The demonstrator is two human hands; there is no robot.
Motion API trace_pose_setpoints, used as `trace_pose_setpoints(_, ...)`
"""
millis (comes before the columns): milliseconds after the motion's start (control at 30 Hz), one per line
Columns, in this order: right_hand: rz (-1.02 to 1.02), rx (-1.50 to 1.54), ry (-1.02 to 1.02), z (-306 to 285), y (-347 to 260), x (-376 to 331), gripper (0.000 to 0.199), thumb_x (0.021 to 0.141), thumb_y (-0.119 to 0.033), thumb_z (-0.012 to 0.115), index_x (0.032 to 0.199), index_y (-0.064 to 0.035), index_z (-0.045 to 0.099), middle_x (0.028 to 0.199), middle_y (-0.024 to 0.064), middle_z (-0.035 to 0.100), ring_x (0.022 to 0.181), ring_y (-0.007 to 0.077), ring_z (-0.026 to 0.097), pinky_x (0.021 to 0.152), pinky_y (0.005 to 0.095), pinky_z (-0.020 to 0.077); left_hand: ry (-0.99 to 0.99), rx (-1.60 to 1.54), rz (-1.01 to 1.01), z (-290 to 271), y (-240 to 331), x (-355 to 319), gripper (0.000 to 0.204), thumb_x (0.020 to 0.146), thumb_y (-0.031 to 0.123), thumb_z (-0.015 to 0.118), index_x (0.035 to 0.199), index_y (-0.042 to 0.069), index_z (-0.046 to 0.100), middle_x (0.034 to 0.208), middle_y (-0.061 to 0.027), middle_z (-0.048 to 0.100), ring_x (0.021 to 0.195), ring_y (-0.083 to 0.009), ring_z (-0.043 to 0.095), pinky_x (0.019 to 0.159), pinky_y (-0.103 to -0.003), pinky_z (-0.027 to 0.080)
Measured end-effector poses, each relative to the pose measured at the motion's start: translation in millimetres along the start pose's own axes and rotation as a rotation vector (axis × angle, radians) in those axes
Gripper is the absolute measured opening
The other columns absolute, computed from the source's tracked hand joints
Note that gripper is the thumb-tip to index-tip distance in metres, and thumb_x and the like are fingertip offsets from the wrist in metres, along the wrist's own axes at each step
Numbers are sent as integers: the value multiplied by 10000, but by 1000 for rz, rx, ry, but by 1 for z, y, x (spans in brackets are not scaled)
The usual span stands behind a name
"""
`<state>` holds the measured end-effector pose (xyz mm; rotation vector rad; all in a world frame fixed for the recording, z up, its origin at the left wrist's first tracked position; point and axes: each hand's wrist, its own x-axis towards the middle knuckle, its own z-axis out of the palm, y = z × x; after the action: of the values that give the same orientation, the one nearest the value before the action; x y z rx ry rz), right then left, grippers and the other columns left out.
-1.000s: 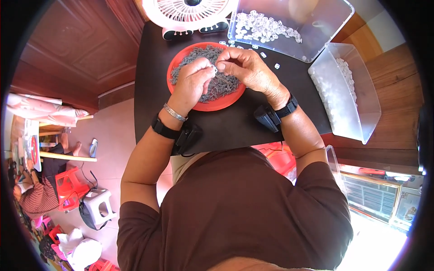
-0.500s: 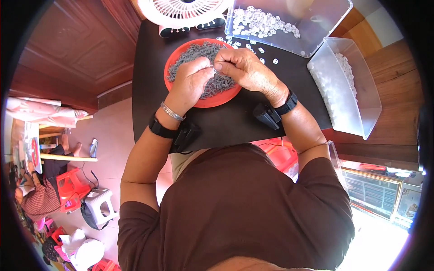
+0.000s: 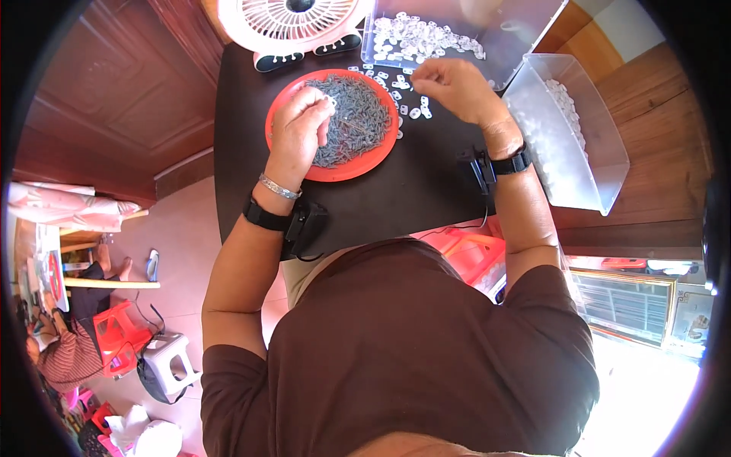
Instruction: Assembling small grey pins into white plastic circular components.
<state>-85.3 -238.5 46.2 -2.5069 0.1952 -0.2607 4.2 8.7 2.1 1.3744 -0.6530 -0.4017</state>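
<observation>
White piece (image 3: 332,100), one, pinched in left hand (image 3: 295,126) over one bowl (image 3: 344,173); right hand (image 3: 461,91), grip unclear

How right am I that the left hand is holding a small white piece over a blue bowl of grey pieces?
Not quite: in the head view, the bowl is red, not blue. The left hand does hold a small white piece over its grey pieces.
</observation>
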Motion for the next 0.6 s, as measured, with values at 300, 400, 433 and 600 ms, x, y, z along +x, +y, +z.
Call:
trace_pose_setpoints(300,-70,-154,-176,27,32,-9,197,754,-126,677,926,-32,652,813,98,640,743,216,617,684,311,485,-5,9,-41,1,-1,-1,191,868,153,518,713,41,521,579,6,463,479,-67,430,456,-214,332)
trace_pose_setpoints(400,-103,-184,-167,31,36,-6,176,751,-138,679,887,-34,640,808,114,636,750,245,618,675,328,482,-22,2,-28,1,-2,0,191,870,156,513,717,41,519,578,6,465,479,-68,431,460,-217,334)
trace_pose_setpoints(433,-103,-184,-167,31,35,-6,176,751,-138,679,887,-34,640,808,114,636,750,245,618,675,328,482,-22,2,-28,2,-1,-1,191,870,156,513,717,41,519,578,6,465,479,-68,431,460,-217,334)
trace_pose_setpoints(600,-50,-214,-218,27,29,-6,175,759,-149,680,847,-26,592,783,110,630,728,250,612,662,338,476,-28,23,-26,1,-1,-1,176,868,152,510,730,43,519,576,4,466,482,-70,432,468,-220,339)
